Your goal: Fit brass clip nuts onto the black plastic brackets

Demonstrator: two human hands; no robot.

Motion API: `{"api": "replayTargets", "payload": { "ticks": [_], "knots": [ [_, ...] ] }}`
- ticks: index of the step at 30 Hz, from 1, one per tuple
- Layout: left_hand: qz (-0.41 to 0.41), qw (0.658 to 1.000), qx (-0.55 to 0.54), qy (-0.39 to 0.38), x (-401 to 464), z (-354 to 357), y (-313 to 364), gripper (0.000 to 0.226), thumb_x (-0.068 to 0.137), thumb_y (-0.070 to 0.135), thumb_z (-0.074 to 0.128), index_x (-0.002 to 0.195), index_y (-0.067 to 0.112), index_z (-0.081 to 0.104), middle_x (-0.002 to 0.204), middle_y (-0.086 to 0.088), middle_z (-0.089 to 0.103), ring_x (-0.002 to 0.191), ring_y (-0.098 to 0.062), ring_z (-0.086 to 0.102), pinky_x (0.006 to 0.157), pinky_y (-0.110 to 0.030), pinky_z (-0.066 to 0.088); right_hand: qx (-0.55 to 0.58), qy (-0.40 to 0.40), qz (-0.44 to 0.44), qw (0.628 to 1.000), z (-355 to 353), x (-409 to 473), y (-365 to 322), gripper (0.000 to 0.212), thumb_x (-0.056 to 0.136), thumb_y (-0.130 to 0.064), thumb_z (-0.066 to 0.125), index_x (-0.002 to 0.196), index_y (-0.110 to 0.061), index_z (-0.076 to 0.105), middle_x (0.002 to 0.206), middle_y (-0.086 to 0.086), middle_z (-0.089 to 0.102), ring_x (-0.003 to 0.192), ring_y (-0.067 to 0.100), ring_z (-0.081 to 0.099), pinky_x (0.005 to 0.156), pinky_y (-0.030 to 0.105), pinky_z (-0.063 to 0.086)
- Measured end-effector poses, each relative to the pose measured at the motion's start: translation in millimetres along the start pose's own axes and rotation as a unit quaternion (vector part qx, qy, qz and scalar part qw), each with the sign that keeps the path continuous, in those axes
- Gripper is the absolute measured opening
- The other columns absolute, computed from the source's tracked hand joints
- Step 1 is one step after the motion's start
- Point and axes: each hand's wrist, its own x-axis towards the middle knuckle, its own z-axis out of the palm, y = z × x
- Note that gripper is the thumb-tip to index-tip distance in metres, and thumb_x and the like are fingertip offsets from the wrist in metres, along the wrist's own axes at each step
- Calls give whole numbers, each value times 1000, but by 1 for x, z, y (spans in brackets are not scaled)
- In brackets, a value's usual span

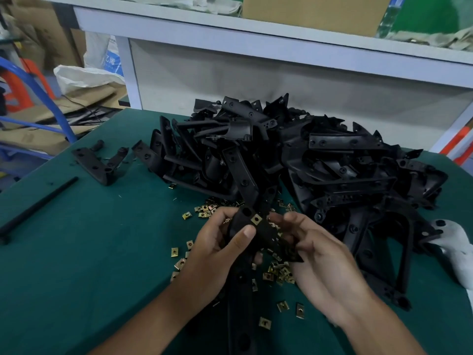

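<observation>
Around: bracket pile (pixel 320 160) lying behind, loose nuts (pixel 277 271) scattering the desk (pixel 89 252).
Bracket (pixel 261 234): slanting upper-left to lower-right, nut (pixel 256 219) showing on top.
Hands: left hand (pixel 220 249) and right hand (pixel 320 254) both gripping it.

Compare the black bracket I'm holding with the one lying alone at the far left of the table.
The held bracket is gripped off the mat by the left hand and right hand; the lone bracket lies untouched on the green mat. The held one carries a brass clip nut; none shows on the lone one. Both are black plastic with round holes.
</observation>
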Motion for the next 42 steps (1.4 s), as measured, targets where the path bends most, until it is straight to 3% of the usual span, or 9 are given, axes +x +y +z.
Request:
{"api": "replayTargets", "payload": {
  "ticks": [4, 9, 17, 22, 28, 31, 35, 38, 42],
  "knots": [
    [-32, 996, -81, -20, -2, -4, 0, 22, 95, 36, 70, 106, 20, 60, 92, -16, 72, 81, -26, 72, 73, -31, 58, 53, 37, 20, 998, -9, 9, 1, 40, 88, 19, 34, 111, -1, 60, 121, 21, 68, 98, 24, 65, 86, 38, 56],
    [-76, 989, -122, -28, 2, -4, -2, 25, 91, 38, 71, 106, 20, 63, 82, -18, 66, 67, -27, 63, 63, -31, 54, 99, 22, 25, 995, -14, 12, 1, 48, 80, 8, 56, 127, 0, 55, 121, 22, 69, 114, 28, 69, 83, 30, 60],
    [-51, 995, -77, -22, 1, -2, 0, 27, 84, 26, 79, 105, 18, 63, 80, -14, 64, 68, -23, 63, 64, -28, 54, 53, 80, 59, 994, -18, 16, 6, 46, 81, -16, 65, 124, -2, 59, 115, 20, 73, 103, 21, 73, 86, 31, 59],
    [-46, 996, -75, -16, 1, -1, 1, 28, 86, 22, 79, 107, 14, 62, 80, -16, 63, 69, -24, 63, 65, -28, 54, 32, -4, 69, 997, -19, 12, 1, 48, 82, 5, 55, 131, 3, 56, 128, 21, 67, 120, 25, 65, 103, 35, 52],
    [-43, 998, -53, -16, 1, 0, 0, 26, 82, 24, 80, 102, 20, 64, 78, -13, 64, 68, -21, 63, 62, -28, 54, -5, -1, 41, 999, -15, 11, 2, 40, 86, -11, 58, 125, -2, 60, 119, 19, 71, 105, 23, 72, 83, 32, 61],
    [-42, 998, -31, -28, 2, 1, 1, 30, 79, 25, 83, 101, 24, 63, 77, -10, 66, 66, -19, 62, 62, -27, 53, -31, 9, 13, 999, -14, 11, 2, 34, 86, -15, 61, 117, -3, 58, 114, 17, 73, 94, 18, 72, 77, 26, 59],
    [-37, 999, -11, -21, 2, 1, 1, 38, 74, 24, 87, 103, 23, 62, 78, -7, 68, 65, -20, 61, 61, -27, 53, -93, 2, -12, 996, -15, 9, 2, 23, 78, -20, 73, 100, -13, 77, 99, 6, 75, 89, 14, 70, 76, 21, 56],
    [-31, 999, -10, -19, 3, 2, 2, 37, 74, 25, 87, 103, 26, 65, 77, -6, 68, 66, -17, 62, 60, -28, 53, -127, 1, -19, 992, -16, 8, 3, 30, 71, -28, 79, 100, -21, 78, 88, -2, 70, 85, 9, 67, 76, 20, 55],
    [-29, 999, -7, -20, 3, 1, 1, 34, 75, 27, 86, 102, 28, 65, 76, -5, 68, 65, -15, 63, 60, -26, 53, -149, 3, -41, 988, -13, 6, 3, 18, 70, -31, 80, 86, -24, 76, 79, -6, 66, 73, 4, 62, 65, 16, 51]
  ]
}}
